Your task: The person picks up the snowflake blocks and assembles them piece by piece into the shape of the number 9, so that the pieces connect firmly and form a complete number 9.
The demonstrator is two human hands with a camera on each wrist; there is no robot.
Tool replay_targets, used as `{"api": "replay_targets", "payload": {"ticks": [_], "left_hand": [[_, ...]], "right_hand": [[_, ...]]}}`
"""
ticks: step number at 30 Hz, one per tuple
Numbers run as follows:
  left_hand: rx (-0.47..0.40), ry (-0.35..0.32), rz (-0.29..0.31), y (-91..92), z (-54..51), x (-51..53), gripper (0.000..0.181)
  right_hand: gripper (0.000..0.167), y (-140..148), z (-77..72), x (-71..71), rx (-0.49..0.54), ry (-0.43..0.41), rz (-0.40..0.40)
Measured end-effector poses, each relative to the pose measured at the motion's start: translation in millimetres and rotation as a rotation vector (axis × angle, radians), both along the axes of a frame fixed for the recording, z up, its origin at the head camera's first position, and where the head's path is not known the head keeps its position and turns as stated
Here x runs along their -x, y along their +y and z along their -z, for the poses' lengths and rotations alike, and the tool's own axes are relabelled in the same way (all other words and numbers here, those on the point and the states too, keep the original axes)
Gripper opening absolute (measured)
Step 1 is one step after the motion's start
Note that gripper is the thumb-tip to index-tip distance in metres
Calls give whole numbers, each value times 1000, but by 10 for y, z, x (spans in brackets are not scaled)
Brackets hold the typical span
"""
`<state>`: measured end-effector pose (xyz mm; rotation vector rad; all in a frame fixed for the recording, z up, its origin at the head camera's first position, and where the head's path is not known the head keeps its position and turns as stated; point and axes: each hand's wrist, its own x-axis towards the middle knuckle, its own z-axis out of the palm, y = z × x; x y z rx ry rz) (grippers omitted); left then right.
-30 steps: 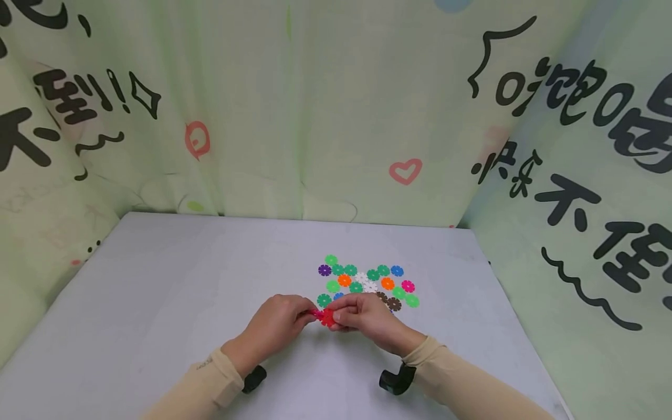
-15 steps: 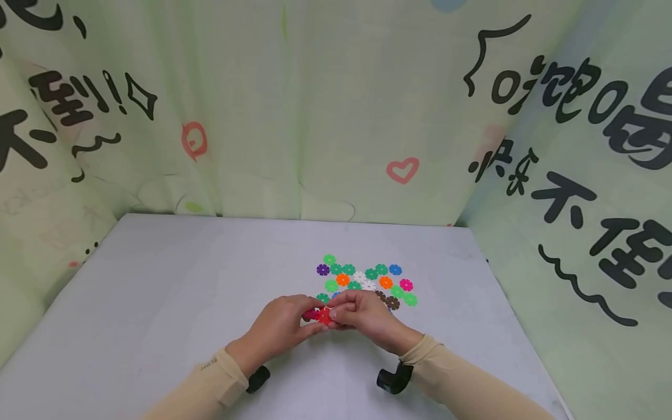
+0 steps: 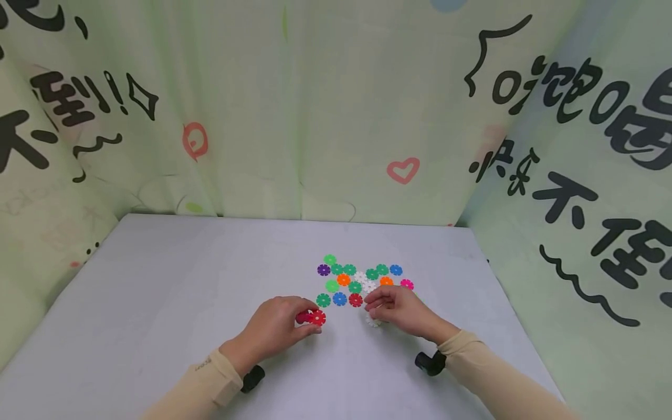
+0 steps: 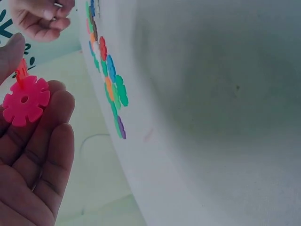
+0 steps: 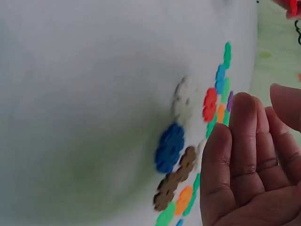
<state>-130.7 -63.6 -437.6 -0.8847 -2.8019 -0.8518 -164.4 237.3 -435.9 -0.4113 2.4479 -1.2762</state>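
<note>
Between the thumb and fingers of my left hand [image 3: 278, 324] are a red notched disc [image 3: 318, 317] and a pink one; in the left wrist view the pink disc [image 4: 26, 101] lies against the fingers, joined to the red piece [image 4: 21, 73]. My right hand [image 3: 406, 312] holds nothing and hovers over the right part of the disc group, fingers slightly bent. Below its fingertips shows a white disc [image 3: 373, 321]. In the right wrist view a white disc [image 5: 183, 101], a dark blue disc [image 5: 170, 148] and brown discs [image 5: 167, 190] lie beside that hand [image 5: 254, 179].
Flat discs lie on the white table [image 3: 199, 262], among them a purple one [image 3: 324, 270], a blue one [image 3: 339, 299], a red one [image 3: 356, 300], a pink one [image 3: 406, 284] and several green ones. Printed curtains [image 3: 315, 116] stand behind and beside the table.
My right hand has let go of the red disc and moved right, uncovering blue and red discs on the table. The left hand has stayed nearly in place with its pieces.
</note>
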Motion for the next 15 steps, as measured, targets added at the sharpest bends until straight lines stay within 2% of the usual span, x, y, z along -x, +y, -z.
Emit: {"api": "replay_targets", "payload": {"ticks": [6, 12, 15], "left_hand": [[13, -1, 9, -19, 32, 0, 38], [5, -7, 19, -25, 44, 1, 38], [-3, -8, 26, -25, 51, 10, 39]], "right_hand": [[24, 214, 132, 25, -173, 133, -12], [30, 141, 215, 3, -395, 310, -89], [30, 94, 222, -6, -502, 349, -95]]}}
